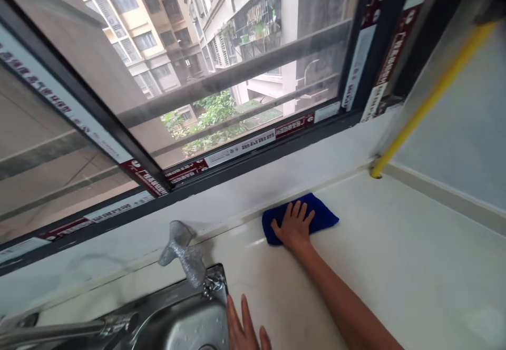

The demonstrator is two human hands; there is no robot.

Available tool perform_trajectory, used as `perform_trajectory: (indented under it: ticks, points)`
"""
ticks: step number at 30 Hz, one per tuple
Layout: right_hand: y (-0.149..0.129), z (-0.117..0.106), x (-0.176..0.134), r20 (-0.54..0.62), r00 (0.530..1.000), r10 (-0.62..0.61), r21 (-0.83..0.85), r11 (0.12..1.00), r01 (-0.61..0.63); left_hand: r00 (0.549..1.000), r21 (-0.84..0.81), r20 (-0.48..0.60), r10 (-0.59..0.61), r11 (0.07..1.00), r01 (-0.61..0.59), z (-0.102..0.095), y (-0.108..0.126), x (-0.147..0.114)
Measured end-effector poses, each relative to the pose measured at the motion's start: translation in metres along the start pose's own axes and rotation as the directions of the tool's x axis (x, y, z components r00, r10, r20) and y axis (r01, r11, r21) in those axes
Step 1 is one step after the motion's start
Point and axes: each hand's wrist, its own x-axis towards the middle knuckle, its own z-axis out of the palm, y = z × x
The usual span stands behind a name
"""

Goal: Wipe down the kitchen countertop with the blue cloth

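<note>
A folded blue cloth (324, 218) lies on the pale countertop, close to the wall under the window. My right hand (294, 224) rests palm down on it, fingers spread and flat. Lower in the view, my left hand (243, 326) is open beside the right edge of the steel sink (190, 323); only its fingers and part of the hand show. Whether the left hand touches the counter or the sink rim I cannot tell.
A metal faucet (71, 330) reaches over the sink. Behind the sink corner stands a fixture wrapped in silvery material (184, 252). On the right, a yellow pipe (427, 107) enters the countertop (415, 265). The dark window frame (253, 165) runs above the low wall.
</note>
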Motion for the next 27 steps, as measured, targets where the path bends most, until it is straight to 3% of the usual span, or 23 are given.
perform_trajectory:
  ticks: [5,10,15,19,23,25,27]
  points:
    - [-0.076,-0.016,-0.037,0.062,0.998,0.001,0.083,0.997,-0.006,0.999,0.003,0.011,-0.046,0.999,0.046,-0.008,0.013,-0.002]
    - [-0.146,-0.030,-0.074,0.128,0.988,-0.086,0.129,0.989,0.069,0.993,-0.043,0.071,-0.091,0.995,0.095,-0.013,0.019,-0.005]
    - [-0.186,-0.040,-0.099,0.232,0.943,-0.240,0.216,0.958,0.191,0.994,-0.057,0.055,-0.093,0.994,0.096,0.000,0.011,-0.009]
    - [-0.177,-0.040,-0.103,0.244,0.913,-0.326,0.256,0.930,0.264,0.994,-0.049,0.054,-0.097,0.994,0.100,0.000,0.011,-0.010]
    - [-0.137,-0.033,-0.096,0.193,0.867,-0.459,0.322,0.865,0.386,0.983,-0.068,0.130,-0.130,0.988,0.140,-0.014,0.018,-0.008]
    - [-0.112,-0.029,-0.089,0.143,0.823,-0.550,0.356,0.804,0.476,0.977,-0.079,0.171,-0.130,0.986,0.145,-0.021,0.021,-0.006]
    - [-0.089,-0.027,-0.079,0.067,0.737,-0.672,0.391,0.697,0.600,0.975,-0.079,0.183,-0.127,0.987,0.143,-0.026,0.021,-0.005]
